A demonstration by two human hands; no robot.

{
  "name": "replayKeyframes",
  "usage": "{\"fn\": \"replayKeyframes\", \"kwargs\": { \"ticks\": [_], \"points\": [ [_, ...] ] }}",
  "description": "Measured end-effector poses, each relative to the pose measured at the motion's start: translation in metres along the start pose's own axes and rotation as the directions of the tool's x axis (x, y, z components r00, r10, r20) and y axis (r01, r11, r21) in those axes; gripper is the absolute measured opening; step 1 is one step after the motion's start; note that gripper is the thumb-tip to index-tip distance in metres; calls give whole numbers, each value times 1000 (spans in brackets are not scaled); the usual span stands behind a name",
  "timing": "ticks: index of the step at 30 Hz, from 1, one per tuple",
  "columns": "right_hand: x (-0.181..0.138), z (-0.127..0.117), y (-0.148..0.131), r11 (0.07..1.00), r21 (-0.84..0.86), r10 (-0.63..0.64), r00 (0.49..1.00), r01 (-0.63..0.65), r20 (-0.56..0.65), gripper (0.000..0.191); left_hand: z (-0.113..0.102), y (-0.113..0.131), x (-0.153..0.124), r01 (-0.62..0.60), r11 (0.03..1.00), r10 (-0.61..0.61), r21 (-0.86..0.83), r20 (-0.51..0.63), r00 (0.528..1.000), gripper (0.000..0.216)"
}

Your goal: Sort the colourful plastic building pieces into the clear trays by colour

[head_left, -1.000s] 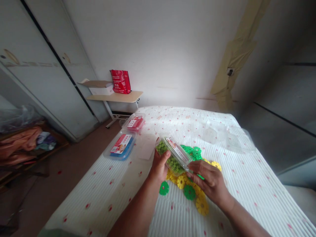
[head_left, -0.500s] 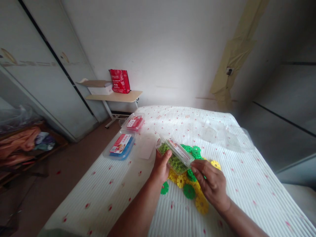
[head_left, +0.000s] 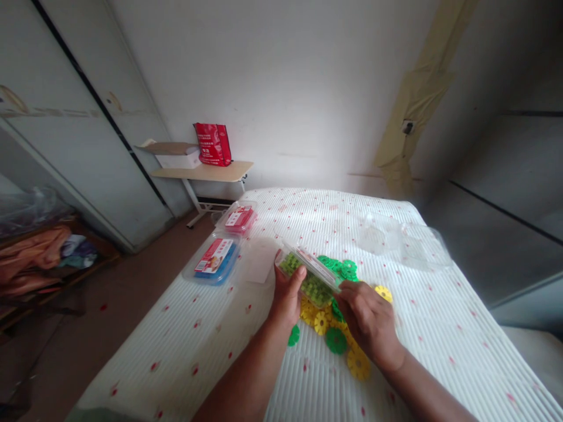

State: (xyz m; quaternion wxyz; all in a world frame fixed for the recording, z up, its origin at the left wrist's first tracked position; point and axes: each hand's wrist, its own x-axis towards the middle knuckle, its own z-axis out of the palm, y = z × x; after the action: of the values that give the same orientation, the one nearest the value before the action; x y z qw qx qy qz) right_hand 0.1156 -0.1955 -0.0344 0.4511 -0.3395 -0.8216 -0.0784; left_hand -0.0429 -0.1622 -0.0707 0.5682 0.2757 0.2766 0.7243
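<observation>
From my remote seat I saw the white quilted cover (head_left: 334, 398) spread out below, with the left forearm (head_left: 250, 375) and right forearm (head_left: 431, 387) reaching in from the near side and converging. Between them the clear lidded box (head_left: 314, 286) of green pieces was tilted, its right end lower. The left hand (head_left: 288, 293) grasped its left end, thumb over the near wall. The right hand (head_left: 369, 322), back upward, fingers curled, pinched narrowly at the lid's right corner. Yellow discs (head_left: 321, 322) and green discs (head_left: 347, 269) lay beneath and beyond.

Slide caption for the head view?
Left hand and right hand hold a tilted clear box over green and yellow discs.
</observation>
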Motion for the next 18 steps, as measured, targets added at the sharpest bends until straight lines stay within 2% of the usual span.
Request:
{"fn": "replayKeyframes", "kwargs": {
  "ticks": [4, 9, 14, 18],
  "points": [
    [3, -5, -3, 980, 176, 93, 996, -94, 15, 12, 0, 0, 0, 43, 999, -43, 20, 15, 999, 70],
    [5, -11, -9, 939, 274, 206, 978, -208, 35, 11, 0, 2, -1, 85, 996, -84, -11, 77, 994, 64],
    [8, -14, -10, 931, 293, 213, 976, -219, 55, 10, -1, 2, -1, 109, 994, -107, -12, 117, 987, 64],
    [6, -12, -9, 940, 226, 266, 964, -256, -14, 11, 2, 0, -2, 47, 999, -48, 13, 92, 995, 64]
  ]
}}
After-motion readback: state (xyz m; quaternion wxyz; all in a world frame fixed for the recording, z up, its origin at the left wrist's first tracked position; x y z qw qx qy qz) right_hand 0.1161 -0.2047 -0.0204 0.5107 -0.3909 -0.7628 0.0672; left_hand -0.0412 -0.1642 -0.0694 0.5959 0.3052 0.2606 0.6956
